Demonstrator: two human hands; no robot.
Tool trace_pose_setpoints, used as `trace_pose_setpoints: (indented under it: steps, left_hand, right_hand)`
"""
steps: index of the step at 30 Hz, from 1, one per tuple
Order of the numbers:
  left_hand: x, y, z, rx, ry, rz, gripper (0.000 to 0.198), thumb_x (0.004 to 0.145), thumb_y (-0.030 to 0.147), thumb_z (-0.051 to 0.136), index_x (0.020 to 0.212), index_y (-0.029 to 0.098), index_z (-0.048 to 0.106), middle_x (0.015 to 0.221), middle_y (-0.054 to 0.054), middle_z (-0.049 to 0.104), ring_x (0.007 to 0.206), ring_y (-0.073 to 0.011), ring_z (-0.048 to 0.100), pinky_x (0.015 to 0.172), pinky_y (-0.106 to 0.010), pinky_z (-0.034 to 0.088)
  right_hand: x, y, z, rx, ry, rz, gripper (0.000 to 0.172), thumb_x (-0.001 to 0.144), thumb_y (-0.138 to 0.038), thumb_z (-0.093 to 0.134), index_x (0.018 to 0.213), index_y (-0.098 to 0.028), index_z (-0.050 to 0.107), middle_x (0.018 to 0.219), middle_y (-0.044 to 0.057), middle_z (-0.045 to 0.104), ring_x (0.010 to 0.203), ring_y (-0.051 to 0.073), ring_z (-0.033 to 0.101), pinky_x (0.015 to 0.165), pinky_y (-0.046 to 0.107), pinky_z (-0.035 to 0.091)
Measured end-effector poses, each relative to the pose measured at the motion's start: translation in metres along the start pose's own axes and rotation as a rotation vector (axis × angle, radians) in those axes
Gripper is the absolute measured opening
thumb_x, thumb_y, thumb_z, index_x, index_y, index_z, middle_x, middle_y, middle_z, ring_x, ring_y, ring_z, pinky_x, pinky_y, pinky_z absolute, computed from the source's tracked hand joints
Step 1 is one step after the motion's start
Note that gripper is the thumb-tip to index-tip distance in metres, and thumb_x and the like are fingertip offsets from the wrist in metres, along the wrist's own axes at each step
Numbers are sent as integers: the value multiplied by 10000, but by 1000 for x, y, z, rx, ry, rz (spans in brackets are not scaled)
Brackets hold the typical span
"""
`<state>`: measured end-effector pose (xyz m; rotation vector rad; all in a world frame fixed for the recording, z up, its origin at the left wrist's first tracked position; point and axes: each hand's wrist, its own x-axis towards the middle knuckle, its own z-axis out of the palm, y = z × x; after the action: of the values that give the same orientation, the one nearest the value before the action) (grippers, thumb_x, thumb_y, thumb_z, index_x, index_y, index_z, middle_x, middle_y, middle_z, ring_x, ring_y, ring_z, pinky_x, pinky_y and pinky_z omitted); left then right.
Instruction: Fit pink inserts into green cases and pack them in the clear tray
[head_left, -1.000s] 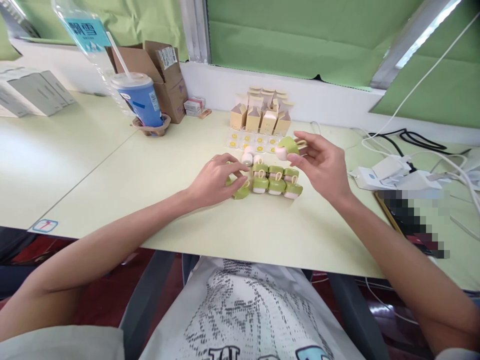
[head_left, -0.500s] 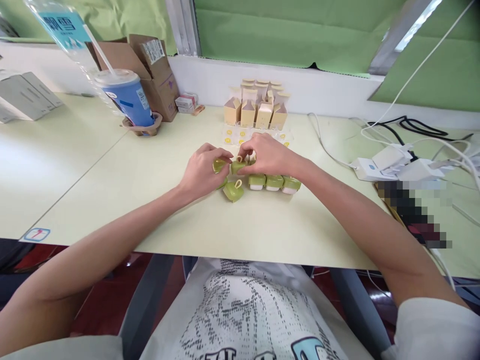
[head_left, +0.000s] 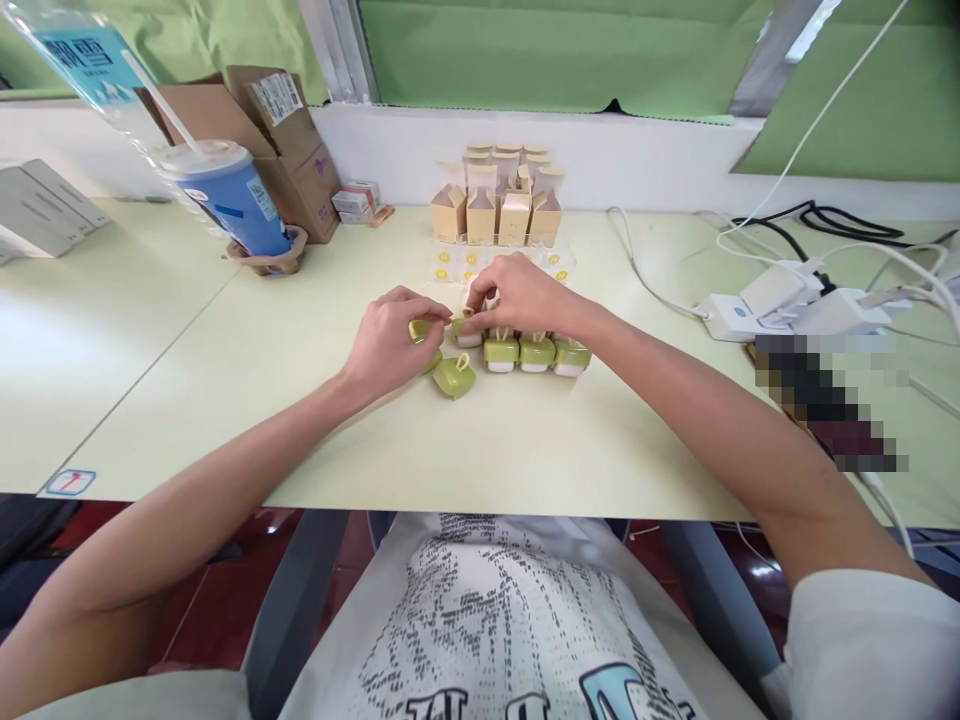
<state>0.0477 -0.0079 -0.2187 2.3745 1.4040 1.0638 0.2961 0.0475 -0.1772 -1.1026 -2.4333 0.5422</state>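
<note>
My right hand [head_left: 517,295] pinches a small case with a green lid and a pale base [head_left: 469,335] by its top, low over the table. Close by on the left, my left hand [head_left: 394,335] has its fingers drawn together; what they hold, if anything, I cannot make out. Partly behind those fingers lies a green lid [head_left: 421,329]. Another green lid with a cream loop [head_left: 454,378] rests in front, tilted. Several green-lidded cases with white bases [head_left: 537,353] stand in a row beneath my right wrist, some behind them partly hidden.
Open cream cartons [head_left: 495,215] stand at the back, behind a clear sheet of yellow stickers [head_left: 444,266]. At left are a blue cup [head_left: 236,205] in a holder and a cardboard box [head_left: 300,160]. White chargers and cables [head_left: 780,290] lie at right.
The pale base of the case in my right hand now shows below its green lid. Both hands stay close together; the whole view has shifted slightly.
</note>
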Motion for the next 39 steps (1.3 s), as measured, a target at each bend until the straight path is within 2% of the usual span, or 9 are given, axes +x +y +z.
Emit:
trace_pose_setpoints:
  steps: [8,10,12,15,19,22,29,32,39]
  left_hand:
    - [0,1,1,15,-25,4,283,994,318,692,1105,242,941,1085,-91,896,1067,-311,829,1010,-460,670]
    - [-1,2,0,25,-36,-9,289,1000,328,698,1121,243,946,1103,-90,899,1070,-311,824,1014,-457,667]
    - [-1,5,-1,39,-47,-31,295,1010,328,705,1146,240,951,1120,-86,900,1057,-299,813,1031,-449,662]
    - [2,7,0,70,-40,-59,280,1015,337,754,1181,232,954,1125,-86,899,1083,-297,787,1049,-445,644]
    - [9,3,6,96,-6,-66,257,971,350,862,1182,240,958,1069,-83,911,1191,-333,740,1000,-438,609]
    - [13,-1,10,109,-13,-57,234,950,357,896,1145,249,969,1053,-79,917,1170,-345,737,971,-447,589]
    - [13,-2,12,196,-10,48,131,1010,286,851,1059,240,964,1062,-105,918,1214,-385,736,1052,-538,555]
    - [12,-2,12,233,-19,109,152,1053,287,810,1067,235,953,1067,-105,918,1214,-393,728,1072,-563,534]
    - [11,-4,15,258,-2,167,196,1092,304,762,1102,227,942,1109,-112,920,1204,-390,733,1049,-556,534]
  right_hand:
    - [2,2,2,26,43,15,138,890,-299,1003,859,-202,910,935,70,893,937,245,774,918,400,565]
    - [2,3,-2,-8,63,29,106,961,-287,915,908,-195,922,964,78,901,924,242,781,929,403,574]
    - [1,4,-10,-68,103,57,170,1019,-255,797,942,-183,930,980,91,904,924,250,789,947,414,588]
    - [0,9,-22,-145,132,113,212,994,-179,729,954,-175,937,984,91,904,945,267,805,941,414,607]
    - [-2,15,-29,-191,80,181,212,952,-89,743,986,-166,938,994,79,907,929,250,808,848,371,579]
    - [-1,16,-28,-213,14,239,143,997,-147,807,1047,-165,939,1052,87,919,939,244,808,816,362,550]
    - [-1,9,-25,-245,-106,280,234,1142,-246,703,1153,-170,925,1185,125,923,1071,272,815,893,356,556]
    - [-2,5,-27,-232,-117,326,324,1200,-264,604,1165,-148,905,1182,137,918,1023,263,816,887,358,550]
    - [-3,7,-27,-211,-117,365,264,1166,-245,666,1259,-170,901,1275,131,910,1025,258,820,927,357,563]
